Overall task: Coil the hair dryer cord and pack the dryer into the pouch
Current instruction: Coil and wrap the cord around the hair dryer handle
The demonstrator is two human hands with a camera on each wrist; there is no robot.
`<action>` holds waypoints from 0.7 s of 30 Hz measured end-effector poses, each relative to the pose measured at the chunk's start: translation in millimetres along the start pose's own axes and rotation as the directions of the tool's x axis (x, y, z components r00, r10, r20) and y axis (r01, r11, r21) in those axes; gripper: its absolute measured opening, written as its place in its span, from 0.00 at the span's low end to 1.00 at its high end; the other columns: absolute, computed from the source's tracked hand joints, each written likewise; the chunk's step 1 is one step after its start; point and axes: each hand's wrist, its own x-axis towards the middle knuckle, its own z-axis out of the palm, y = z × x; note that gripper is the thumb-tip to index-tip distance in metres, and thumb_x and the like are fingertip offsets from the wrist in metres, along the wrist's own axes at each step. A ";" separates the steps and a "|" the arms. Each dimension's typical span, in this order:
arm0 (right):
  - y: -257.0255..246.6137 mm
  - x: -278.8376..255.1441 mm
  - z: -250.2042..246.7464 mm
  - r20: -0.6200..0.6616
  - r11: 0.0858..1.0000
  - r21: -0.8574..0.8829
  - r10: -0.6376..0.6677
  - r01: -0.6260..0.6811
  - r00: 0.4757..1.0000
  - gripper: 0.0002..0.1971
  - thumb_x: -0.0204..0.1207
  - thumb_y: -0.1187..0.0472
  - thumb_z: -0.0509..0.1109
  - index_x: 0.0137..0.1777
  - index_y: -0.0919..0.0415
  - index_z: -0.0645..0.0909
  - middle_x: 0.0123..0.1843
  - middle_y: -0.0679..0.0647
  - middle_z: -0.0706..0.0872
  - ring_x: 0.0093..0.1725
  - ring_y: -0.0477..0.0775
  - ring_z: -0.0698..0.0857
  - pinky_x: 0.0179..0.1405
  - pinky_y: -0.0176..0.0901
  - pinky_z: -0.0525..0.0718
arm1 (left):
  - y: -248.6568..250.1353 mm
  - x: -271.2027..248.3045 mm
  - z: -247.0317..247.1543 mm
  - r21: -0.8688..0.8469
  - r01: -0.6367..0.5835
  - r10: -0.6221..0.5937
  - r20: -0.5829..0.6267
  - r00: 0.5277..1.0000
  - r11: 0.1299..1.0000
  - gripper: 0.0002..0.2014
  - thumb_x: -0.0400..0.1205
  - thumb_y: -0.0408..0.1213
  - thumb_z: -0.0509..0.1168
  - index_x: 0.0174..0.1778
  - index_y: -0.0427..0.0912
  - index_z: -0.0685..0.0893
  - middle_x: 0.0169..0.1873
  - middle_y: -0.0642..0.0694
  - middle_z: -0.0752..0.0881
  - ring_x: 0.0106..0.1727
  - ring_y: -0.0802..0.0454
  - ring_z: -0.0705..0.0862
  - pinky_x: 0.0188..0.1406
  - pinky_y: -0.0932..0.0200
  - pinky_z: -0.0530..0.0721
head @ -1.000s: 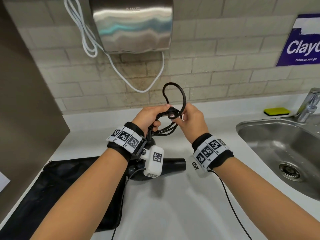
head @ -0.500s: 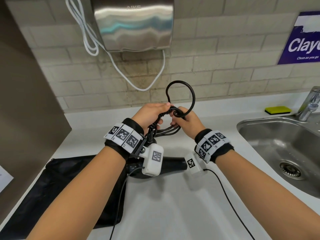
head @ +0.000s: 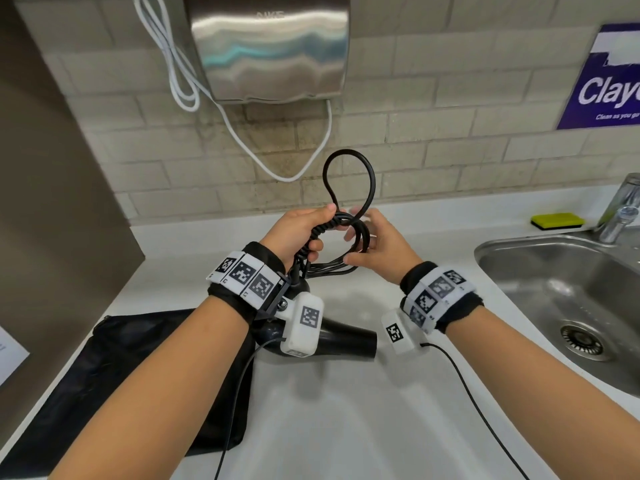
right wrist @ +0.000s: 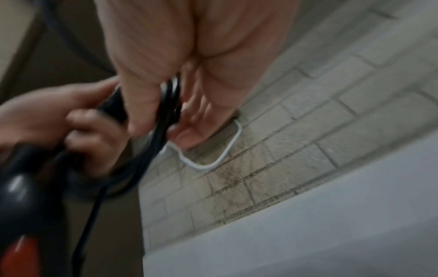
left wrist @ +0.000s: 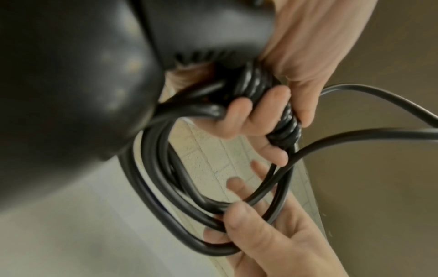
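Bench [head: 346, 427] of pale white runs under everything, with a steel sink [head: 540, 268] set in at the right and a steel wall dryer [head: 270, 50] on the tiled wall above. Flat on the bench at the left lies the black pouch [head: 121, 368], its long side running from near left toward the middle. Just above its right end the black hair dryer [head: 346, 341] is held off the surface, barrel lying crosswise with the nozzle pointing right toward the sink and the handle rising toward the wall. The left hand [head: 298, 233] is clenched round the handle end and the cord [head: 349, 181] wrapped tightly about it; only the left wrist view shows those tight turns [left wrist: 265, 93] under the fingers. The right hand [head: 384, 247] pinches the loose coils just beside it, thumb on top as the left wrist view shows [left wrist: 279, 238]. From the head view alone, one free loop stands upright above both hands. The right wrist view is blurred, adding only an orange patch [right wrist: 19, 256] on the dryer body.
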 end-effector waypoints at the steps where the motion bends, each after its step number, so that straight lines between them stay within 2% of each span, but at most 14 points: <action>1: 1.5 -1.4 6.1 -0.095 0.997 -0.072 -0.042 0.035 0.995 0.41 0.61 0.74 0.79 0.67 0.46 0.62 0.57 0.52 0.76 0.47 0.51 0.83 0.47 0.41 0.85 | 0.1 -0.4 0.5 0.001 0.000 0.000 -0.001 1.000 1.000 0.12 0.84 0.45 0.61 0.48 0.41 0.85 0.43 0.48 0.89 0.18 0.60 0.67 0.16 0.68 0.67; 2: 3.4 -3.6 11.9 -0.198 0.980 -0.170 -0.135 0.101 0.971 0.45 0.58 0.71 0.81 0.66 0.43 0.58 0.62 0.53 0.70 0.49 0.52 0.79 0.48 0.39 0.84 | -0.2 -0.5 0.9 0.001 -0.002 0.002 -0.007 1.000 1.000 0.12 0.84 0.45 0.61 0.48 0.41 0.85 0.43 0.48 0.89 0.18 0.60 0.67 0.16 0.67 0.67; 4: 10.1 -7.5 20.4 -0.305 0.860 -0.431 -0.425 0.274 0.852 0.42 0.53 0.69 0.84 0.61 0.46 0.61 0.63 0.60 0.64 0.53 0.51 0.71 0.48 0.35 0.78 | -0.5 -0.3 0.9 -0.009 -0.011 0.011 -0.021 1.000 1.000 0.12 0.84 0.45 0.61 0.47 0.42 0.85 0.42 0.48 0.89 0.19 0.60 0.67 0.16 0.67 0.67; 5: 13.5 -8.3 22.7 -0.288 0.781 -0.533 -0.528 0.325 0.799 0.38 0.53 0.67 0.83 0.58 0.49 0.65 0.62 0.61 0.62 0.55 0.51 0.68 0.49 0.37 0.76 | -0.6 -0.1 0.4 -0.018 -0.016 0.015 -0.027 1.000 1.000 0.12 0.84 0.46 0.61 0.47 0.42 0.85 0.42 0.49 0.89 0.19 0.60 0.67 0.16 0.67 0.67; 6: 15.5 -8.7 24.6 -0.236 0.715 -0.607 -0.580 0.348 0.780 0.32 0.56 0.65 0.82 0.56 0.50 0.70 0.61 0.58 0.62 0.57 0.52 0.67 0.49 0.41 0.76 | -0.5 0.1 -0.4 -0.026 -0.017 0.016 -0.033 0.999 1.000 0.12 0.83 0.46 0.61 0.47 0.41 0.86 0.42 0.49 0.89 0.19 0.60 0.67 0.16 0.67 0.67; 8: 17.8 -7.8 27.1 -0.126 0.625 -0.693 -0.597 0.360 0.792 0.15 0.60 0.60 0.78 0.48 0.52 0.82 0.63 0.55 0.63 0.60 0.62 0.71 0.55 0.49 0.78 | 0.0 0.1 -1.5 -0.031 -0.007 0.006 -0.041 0.999 0.999 0.13 0.83 0.46 0.61 0.48 0.42 0.86 0.43 0.49 0.89 0.19 0.60 0.68 0.17 0.67 0.67; 9: 17.4 -7.4 27.6 -0.092 0.608 -0.713 -0.575 0.349 0.813 0.10 0.61 0.59 0.77 0.44 0.54 0.86 0.65 0.59 0.66 0.61 0.68 0.74 0.56 0.53 0.79 | 0.1 0.2 -1.4 -0.032 -0.001 0.000 -0.042 0.999 0.999 0.13 0.83 0.46 0.61 0.48 0.42 0.86 0.43 0.50 0.89 0.19 0.60 0.68 0.17 0.67 0.67; 11: 16.3 -5.0 26.4 -0.044 0.598 -0.734 -0.514 0.321 0.857 0.05 0.62 0.60 0.78 0.38 0.57 0.89 0.67 0.68 0.71 0.61 0.73 0.75 0.57 0.56 0.79 | 0.4 0.0 -1.0 -0.036 0.005 -0.006 -0.036 0.999 0.999 0.13 0.84 0.46 0.61 0.49 0.41 0.85 0.43 0.49 0.89 0.19 0.60 0.68 0.16 0.67 0.67; 14: 10.0 -1.9 25.0 0.042 0.541 -0.765 -0.501 0.350 0.865 0.03 0.62 0.62 0.80 0.34 0.59 0.89 0.67 0.68 0.71 0.60 0.72 0.77 0.56 0.54 0.80 | 0.7 -0.4 0.3 -0.022 0.000 -0.001 -0.022 1.000 1.000 0.14 0.84 0.45 0.61 0.53 0.39 0.84 0.44 0.48 0.88 0.18 0.60 0.67 0.16 0.68 0.67; 16: 7.9 0.8 25.6 0.080 0.468 -0.805 -0.522 0.364 0.849 0.05 0.60 0.64 0.80 0.32 0.65 0.87 0.62 0.71 0.75 0.54 0.73 0.81 0.49 0.57 0.86 | 0.5 -0.5 1.9 -0.006 -0.006 0.006 -0.011 1.000 1.000 0.14 0.84 0.45 0.60 0.53 0.39 0.84 0.44 0.47 0.88 0.18 0.61 0.67 0.15 0.68 0.67; 18: 7.1 3.6 26.3 0.064 0.430 -0.838 -0.534 0.336 0.843 0.07 0.61 0.66 0.80 0.31 0.69 0.85 0.59 0.71 0.76 0.49 0.71 0.84 0.43 0.55 0.88 | 0.3 -0.8 2.7 -0.018 0.002 -0.002 0.001 1.000 1.000 0.13 0.84 0.45 0.60 0.52 0.40 0.85 0.44 0.47 0.88 0.17 0.61 0.67 0.15 0.68 0.67; 21: 6.9 4.8 32.0 -0.034 0.477 -0.844 -0.503 0.245 0.863 0.09 0.60 0.69 0.80 0.34 0.73 0.84 0.55 0.70 0.81 0.44 0.68 0.85 0.37 0.53 0.88 | 0.5 -1.0 2.7 -0.031 0.017 -0.016 0.007 1.000 0.999 0.12 0.84 0.45 0.61 0.50 0.42 0.86 0.44 0.47 0.88 0.17 0.61 0.67 0.16 0.68 0.67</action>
